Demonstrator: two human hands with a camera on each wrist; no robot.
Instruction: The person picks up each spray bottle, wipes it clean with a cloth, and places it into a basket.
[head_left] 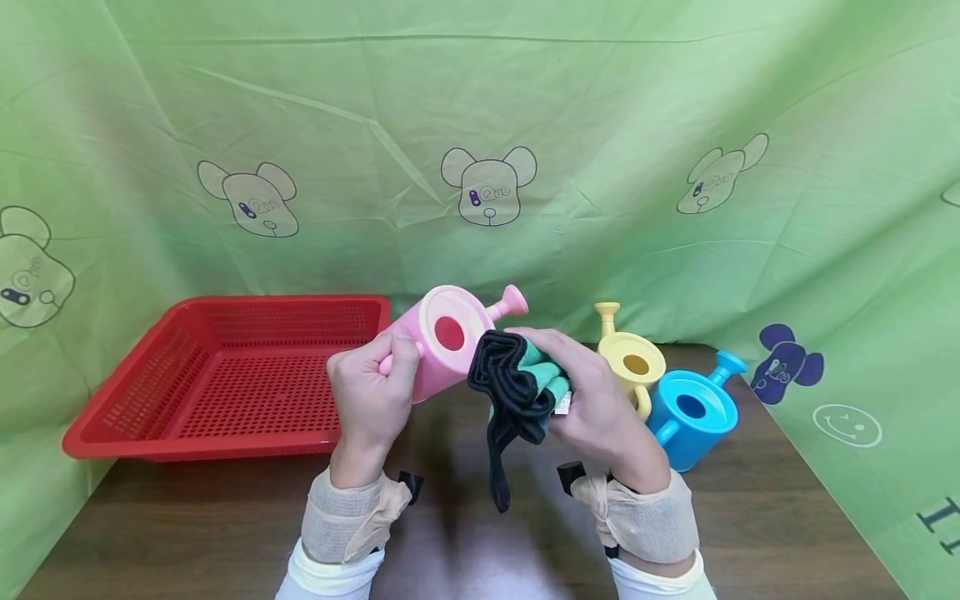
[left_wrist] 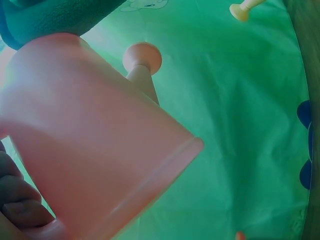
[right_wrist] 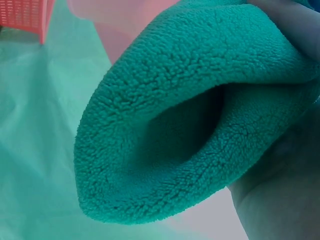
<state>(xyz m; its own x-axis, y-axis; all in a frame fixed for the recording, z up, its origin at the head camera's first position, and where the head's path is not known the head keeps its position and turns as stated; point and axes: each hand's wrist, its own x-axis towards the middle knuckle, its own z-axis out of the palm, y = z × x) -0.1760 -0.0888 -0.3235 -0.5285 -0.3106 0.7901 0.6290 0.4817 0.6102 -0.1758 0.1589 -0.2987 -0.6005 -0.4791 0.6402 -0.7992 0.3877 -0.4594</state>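
Note:
My left hand [head_left: 371, 392] grips the handle of a pink watering can [head_left: 438, 367], raised above the table and tilted, its round top opening facing me. The can's spout points to the right. Bunched in my right hand [head_left: 600, 400] is a fluffy green towel [head_left: 546, 375] with black satin-like trim and a dangling black loop. The towel is right at the can's side, over its right edge in the head view. From the left wrist, the can's smooth body [left_wrist: 95, 130] fills much of the view. Folded green pile [right_wrist: 150, 175] dominates the right wrist view.
On the left stands a red perforated plastic basket [head_left: 352, 442]. A yellow watering can [head_left: 648, 358] and a blue watering can [head_left: 686, 437] stand close together at the right. Beneath is a dark wooden table [head_left: 450, 542], with a green printed curtain [head_left: 360, 167] behind it.

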